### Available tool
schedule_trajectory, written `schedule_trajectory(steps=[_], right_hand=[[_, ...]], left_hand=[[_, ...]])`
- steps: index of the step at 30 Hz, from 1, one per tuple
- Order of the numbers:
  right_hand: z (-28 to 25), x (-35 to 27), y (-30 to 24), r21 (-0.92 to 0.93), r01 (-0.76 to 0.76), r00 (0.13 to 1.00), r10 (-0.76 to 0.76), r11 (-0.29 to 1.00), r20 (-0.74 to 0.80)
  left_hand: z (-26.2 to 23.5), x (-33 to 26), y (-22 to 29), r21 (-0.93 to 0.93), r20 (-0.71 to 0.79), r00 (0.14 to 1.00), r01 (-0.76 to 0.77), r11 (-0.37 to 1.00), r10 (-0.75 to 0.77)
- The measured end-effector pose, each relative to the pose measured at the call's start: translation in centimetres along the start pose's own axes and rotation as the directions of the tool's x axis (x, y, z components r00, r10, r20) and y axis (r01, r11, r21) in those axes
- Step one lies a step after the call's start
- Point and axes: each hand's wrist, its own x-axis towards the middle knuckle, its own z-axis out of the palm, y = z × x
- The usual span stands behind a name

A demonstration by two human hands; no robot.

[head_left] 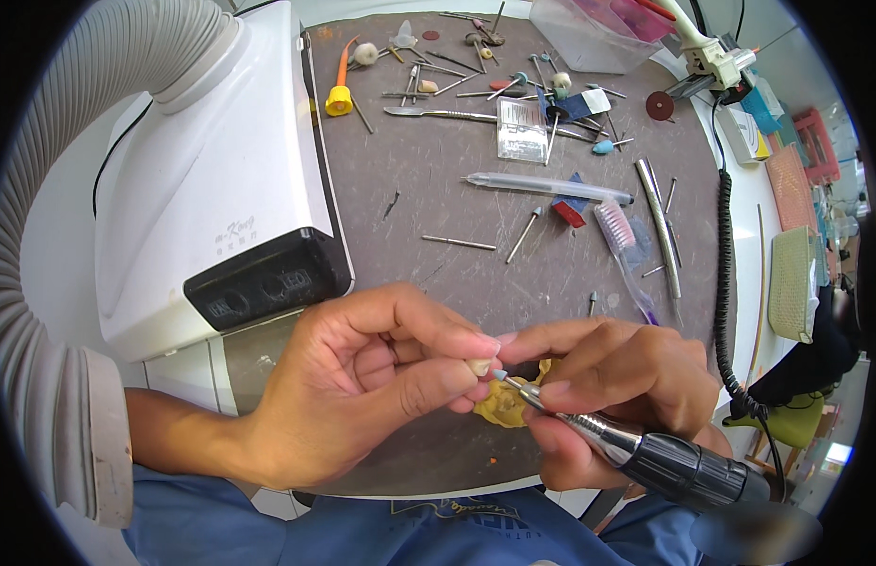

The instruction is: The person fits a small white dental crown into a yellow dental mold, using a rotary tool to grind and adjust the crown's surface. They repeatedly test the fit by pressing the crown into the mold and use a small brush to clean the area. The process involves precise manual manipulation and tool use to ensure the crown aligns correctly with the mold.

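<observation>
Head view: two hands work a small tooth-like piece at the desk's near edge.

A white dust-extraction unit (pixel 212 189) with its ribbed hose (pixel 42 236) fills the desk's (pixel 410 198) left side. The right hand (pixel 617 377) grasps a rotary handpiece (pixel 645 453) like a pen, its pale tip touching a small cream piece (pixel 479 366), probably a tooth crown, pinched in the left hand (pixel 363 387). A yellow dental model (pixel 502 406) lies just beneath. Loose burs (pixel 525 234) scatter toward the far edge.
</observation>
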Motion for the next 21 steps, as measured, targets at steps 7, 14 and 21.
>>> schedule_trajectory(steps=[7,14,21], right_hand=[[0.42,0.26,0.35,0.006,0.031,0.997,-0.031,0.999,-0.07],[0.34,0.35,0.52,0.007,0.03,0.999,-0.03,1.0,-0.039],[0.09,0.39,0.6,-0.008,0.044,0.999,-0.044,0.999,-0.004]], left_hand=[[0.0,0.01,0.0,0.001,0.009,1.0,0.005,1.0,-0.005],[-0.04,-0.05,-0.07,0.007,0.015,1.0,-0.002,1.0,0.001],[-0.02,-0.04,-0.06,0.025,0.013,1.0,0.008,1.0,-0.008]])
